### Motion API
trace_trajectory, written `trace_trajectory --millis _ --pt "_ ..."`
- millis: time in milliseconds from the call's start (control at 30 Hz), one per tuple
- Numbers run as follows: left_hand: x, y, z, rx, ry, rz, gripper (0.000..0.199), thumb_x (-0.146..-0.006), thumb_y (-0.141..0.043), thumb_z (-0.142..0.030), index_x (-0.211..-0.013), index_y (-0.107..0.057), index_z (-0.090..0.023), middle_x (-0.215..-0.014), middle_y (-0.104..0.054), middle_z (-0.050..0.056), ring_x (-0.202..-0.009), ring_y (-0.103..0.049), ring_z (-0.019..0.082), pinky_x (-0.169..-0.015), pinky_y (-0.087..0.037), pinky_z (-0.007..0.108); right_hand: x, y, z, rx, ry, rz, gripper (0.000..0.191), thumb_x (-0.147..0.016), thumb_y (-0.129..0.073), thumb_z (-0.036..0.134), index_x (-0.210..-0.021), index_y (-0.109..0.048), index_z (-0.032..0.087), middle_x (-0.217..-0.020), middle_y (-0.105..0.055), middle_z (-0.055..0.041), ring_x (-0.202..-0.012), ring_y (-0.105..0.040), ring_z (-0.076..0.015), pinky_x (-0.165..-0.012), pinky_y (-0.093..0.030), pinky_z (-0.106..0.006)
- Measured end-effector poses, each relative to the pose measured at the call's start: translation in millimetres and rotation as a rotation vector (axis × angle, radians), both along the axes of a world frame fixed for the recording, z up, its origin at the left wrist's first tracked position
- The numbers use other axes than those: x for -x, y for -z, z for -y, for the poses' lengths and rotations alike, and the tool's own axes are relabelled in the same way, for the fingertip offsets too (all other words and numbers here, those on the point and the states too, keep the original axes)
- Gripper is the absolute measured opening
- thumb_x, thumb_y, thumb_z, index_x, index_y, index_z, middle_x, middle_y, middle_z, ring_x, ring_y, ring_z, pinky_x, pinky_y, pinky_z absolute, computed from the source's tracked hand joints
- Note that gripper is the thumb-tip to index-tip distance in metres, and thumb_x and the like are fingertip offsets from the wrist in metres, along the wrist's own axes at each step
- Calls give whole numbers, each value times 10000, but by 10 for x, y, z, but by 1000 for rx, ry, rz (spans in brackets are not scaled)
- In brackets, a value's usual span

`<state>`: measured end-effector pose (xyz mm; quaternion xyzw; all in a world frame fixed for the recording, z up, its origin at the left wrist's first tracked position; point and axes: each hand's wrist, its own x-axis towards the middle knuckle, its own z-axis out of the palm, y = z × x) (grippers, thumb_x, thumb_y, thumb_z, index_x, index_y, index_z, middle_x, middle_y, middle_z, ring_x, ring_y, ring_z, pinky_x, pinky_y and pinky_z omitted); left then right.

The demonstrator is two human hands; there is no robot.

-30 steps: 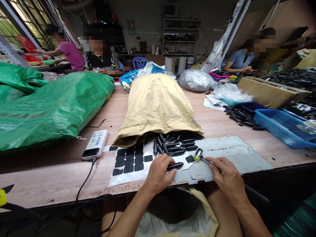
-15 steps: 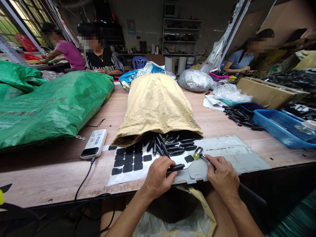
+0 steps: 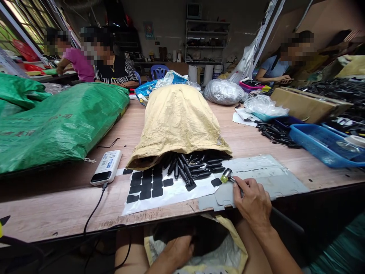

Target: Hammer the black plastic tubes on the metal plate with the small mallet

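Nearest to my camera, my left hand (image 3: pixel 179 249) is down inside the open lap sack (image 3: pixel 242 245), its fingers lost in the shadow; I cannot tell how far they are open or whether they grip anything. The front edge of the table (image 3: pixel 71 209) runs just beyond it. My right hand (image 3: pixel 253 201) is closed around the handle of a small hammer (image 3: pixel 227 176), whose yellow-tipped head points inward over the grey board (image 3: pixel 265 175); I cannot tell if it touches.

Left of the board, a white sheet (image 3: pixel 173 195) carries black square stickers (image 3: pixel 146 184). A power bank (image 3: pixel 107 167) trails a cable (image 3: pixel 93 215) over the edge. Black tubes (image 3: pixel 186 169) spill from the mouth of the yellow sack (image 3: pixel 179 118), which blocks my view straight ahead. The green sack (image 3: pixel 71 121) bulks up on the left; a blue basket (image 3: pixel 310 148) and a cardboard box (image 3: pixel 302 102) crowd the right. Farther off sit three co-workers, with a shelf unit (image 3: pixel 208 47) against the back wall.
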<state>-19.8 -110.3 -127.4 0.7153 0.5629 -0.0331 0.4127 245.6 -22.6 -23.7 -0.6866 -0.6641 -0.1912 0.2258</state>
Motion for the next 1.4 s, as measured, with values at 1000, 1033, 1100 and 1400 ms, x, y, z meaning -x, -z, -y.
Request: trace_trajectory --millis 1000,1033,1100,1400 --pt "509 -1392 -1281 -880 -594 -33 152 -871 -668 -268 -1011 -696 -217 -919 -661 20 -785 -632 186 -689 -455 280 13 -12 0 0 16 16 272 -963 -551 285 -1172 -724 265 -924 -620 -50 -799 -480 -195 -684 -276 -337" --pt "478 -1429 -1224 -895 -581 18 157 -873 -669 -268 -1022 -693 -224 -931 -657 13 -764 -623 170 -681 -452 273 13 -8 0 -1 16 15 270 -962 -554 287 -1170 -725 266 -924 -620 -49 -803 -482 -195 -685 -277 -337" --pt "371 -1484 -1109 -874 -466 147 159 -878 -669 -262 -1035 -689 -239 -959 -653 2 -735 -604 145 -671 -450 260 13 0 1 -8 19 14 264 -957 -563 292 -1160 -729 269 -922 -621 -47 -805 -486 -195 -687 -278 -337" --pt "-51 -1247 -973 -758 -89 299 182 -850 -698 -220 -1030 -707 -241 -914 -633 16 -871 -614 187 -755 -468 281 -90 23 -31 12 -49 -24 283 -976 -535 318 -1182 -720 257 -921 -643 -57 -804 -528 -202 -679 -333 -328"
